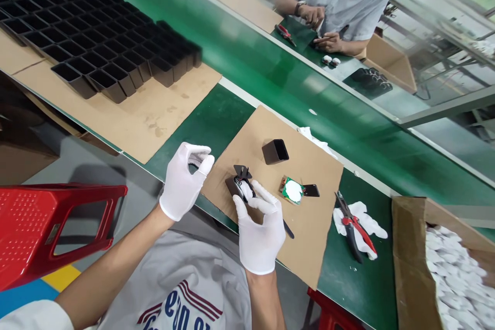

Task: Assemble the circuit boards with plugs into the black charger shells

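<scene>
My right hand (pixel 263 227), in a white glove, has its thumb and fingertips on a black plug-adapter case (pixel 231 185) at the cardboard's near edge. White filling or padding shows in the case's mouth, and a black cap with metal prongs (pixel 243 171) stands tilted at its far side. My left hand (pixel 187 180), also gloved, is raised left of the case, apart from it. Its thumb and fingers curl together in a loop, with nothing visible between them. Beyond the case lies an empty black case (pixel 275 151). A green circuit board with a white pad (pixel 293 190) and black cap (pixel 311 190) lies to the right.
Red-and-black pliers (pixel 356 229) rest on white scraps at the right, beside a carton (pixel 410 263) of white pieces. Many black cases (pixel 96 36) stand in rows at the left. A dark tool (pixel 288 229) lies partly behind my right hand. Across the bench, a person (pixel 340 5) handles small parts.
</scene>
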{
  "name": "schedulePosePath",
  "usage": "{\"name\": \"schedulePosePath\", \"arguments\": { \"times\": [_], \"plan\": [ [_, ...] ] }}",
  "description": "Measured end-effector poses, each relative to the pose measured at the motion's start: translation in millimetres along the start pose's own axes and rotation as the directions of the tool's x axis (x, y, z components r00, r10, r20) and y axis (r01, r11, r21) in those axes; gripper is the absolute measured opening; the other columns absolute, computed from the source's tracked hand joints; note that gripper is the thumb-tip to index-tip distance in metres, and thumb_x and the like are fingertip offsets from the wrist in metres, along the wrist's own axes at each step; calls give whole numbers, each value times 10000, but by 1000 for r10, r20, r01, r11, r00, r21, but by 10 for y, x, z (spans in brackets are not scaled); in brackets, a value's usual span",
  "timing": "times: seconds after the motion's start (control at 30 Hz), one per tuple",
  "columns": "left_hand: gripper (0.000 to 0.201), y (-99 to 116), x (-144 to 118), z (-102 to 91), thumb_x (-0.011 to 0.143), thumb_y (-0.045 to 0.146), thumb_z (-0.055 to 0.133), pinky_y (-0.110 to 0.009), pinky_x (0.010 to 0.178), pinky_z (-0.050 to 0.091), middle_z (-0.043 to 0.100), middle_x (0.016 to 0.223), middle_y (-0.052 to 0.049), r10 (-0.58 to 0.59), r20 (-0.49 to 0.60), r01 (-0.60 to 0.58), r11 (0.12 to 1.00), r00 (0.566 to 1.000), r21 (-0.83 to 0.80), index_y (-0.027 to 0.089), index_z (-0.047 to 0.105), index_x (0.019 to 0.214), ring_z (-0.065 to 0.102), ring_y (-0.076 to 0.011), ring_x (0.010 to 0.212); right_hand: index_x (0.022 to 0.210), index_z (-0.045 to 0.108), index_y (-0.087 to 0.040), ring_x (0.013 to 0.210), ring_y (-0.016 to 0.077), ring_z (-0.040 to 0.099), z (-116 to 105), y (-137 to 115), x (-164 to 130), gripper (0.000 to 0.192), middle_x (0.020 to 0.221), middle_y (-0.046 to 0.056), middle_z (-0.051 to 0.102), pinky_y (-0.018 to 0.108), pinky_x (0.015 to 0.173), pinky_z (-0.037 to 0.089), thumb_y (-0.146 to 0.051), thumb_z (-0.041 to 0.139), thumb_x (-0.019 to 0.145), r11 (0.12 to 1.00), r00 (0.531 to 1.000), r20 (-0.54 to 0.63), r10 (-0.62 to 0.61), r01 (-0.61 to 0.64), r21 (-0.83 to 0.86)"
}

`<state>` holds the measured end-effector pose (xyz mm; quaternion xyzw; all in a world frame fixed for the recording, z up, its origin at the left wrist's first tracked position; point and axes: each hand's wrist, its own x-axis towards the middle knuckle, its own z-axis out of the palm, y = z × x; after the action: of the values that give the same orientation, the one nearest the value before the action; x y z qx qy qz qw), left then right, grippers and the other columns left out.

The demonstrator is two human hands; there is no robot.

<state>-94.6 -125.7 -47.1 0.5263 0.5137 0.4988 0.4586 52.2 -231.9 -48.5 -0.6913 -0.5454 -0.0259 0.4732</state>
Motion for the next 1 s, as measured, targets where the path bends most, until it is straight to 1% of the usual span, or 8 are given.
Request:
{"name": "schedulePosePath", "arguments": {
  "times": [0.13, 0.3, 0.4, 0.5, 0.63, 0.7, 0.87, 1.0],
  "plan": [
    [157, 14, 4, 5, 955, 332, 692, -361, 859, 585, 716, 962, -22, 2, -5, -2, 1000, 1000, -3, 232, 684, 1075, 740, -196, 900, 1017, 678, -244, 1069, 227, 816, -5, -18, 32, 195, 1194, 73, 808, 392, 913, 694, -167, 820, 908, 999, 999, -6, -39, 39, -4],
    [160, 15, 4, 1, 959, 330, 690, -358, 859, 581, 716, 962, -25, 0, 1, 0, 1000, 1000, 0, 227, 681, 1081, 733, -193, 897, 1120, 719, -269, 1048, 196, 808, -10, -1, 70, 252, 1174, 50, 808, 346, 898, 690, -141, 800, 919, 987, 990, 30, -140, 141, -70],
    [159, 10, 1, -3, 961, 335, 690, -357, 855, 581, 719, 955, -25, 1, 0, -1, 1000, 1000, 9, 229, 683, 1079, 732, -194, 893, 1169, 712, -279, 1044, 198, 804, -7, 14, 61, 281, 1163, 46, 803, 354, 882, 694, -166, 796, 926, 989, 991, 35, -127, 129, -78],
    [159, 8, -3, -5, 962, 338, 685, -356, 852, 583, 718, 959, -24, 3, 1, -3, 1000, 1000, 5, 231, 682, 1080, 743, -198, 903, 1275, 693, -288, 1115, 211, 789, -12, 30, 26, 362, 1216, 53, 794, 396, 966, 681, -172, 776, 942, 989, 992, 39, -116, 119, -83],
    [152, 7, -3, 0, 963, 337, 687, -358, 856, 584, 711, 960, -21, 8, 0, -8, 1000, 1000, 9, 233, 682, 1074, 739, -194, 893, 1315, 748, -312, 1157, 222, 781, -22, 56, 6, 331, 1361, 66, 754, 392, 1006, 671, -210, 696, 1005, 980, 985, 163, -60, 89, -177],
    [151, 6, 1, 3, 965, 337, 688, -359, 858, 585, 707, 964, -22, 13, 0, -13, 1000, 1000, 8, 234, 682, 1076, 736, -192, 892, 1290, 771, -304, 1161, 228, 782, -15, 66, 25, 309, 1373, 69, 752, 387, 1010, 669, -227, 708, 998, 983, 982, 182, -59, 89, -163],
    [142, 5, 8, 3, 966, 331, 682, -355, 857, 585, 692, 967, -18, 21, 4, -21, 1000, 1000, -11, 231, 680, 1066, 740, -189, 902, 1269, 771, -286, 1076, 204, 801, -33, 37, 119, 327, 1232, 41, 811, 361, 979, 675, -192, 752, 957, 990, 980, 162, -117, 128, -61],
    [136, 10, 12, 3, 959, 322, 680, -346, 841, 585, 684, 957, -16, 22, -8, -22, 1000, 1000, -22, 229, 677, 1059, 732, -182, 887, 1260, 778, -306, 1045, 221, 803, -110, -7, 126, 368, 1193, 38, 820, 376, 950, 676, -181, 799, 915, 988, 993, 46, -112, 117, -105]
  ]
}}
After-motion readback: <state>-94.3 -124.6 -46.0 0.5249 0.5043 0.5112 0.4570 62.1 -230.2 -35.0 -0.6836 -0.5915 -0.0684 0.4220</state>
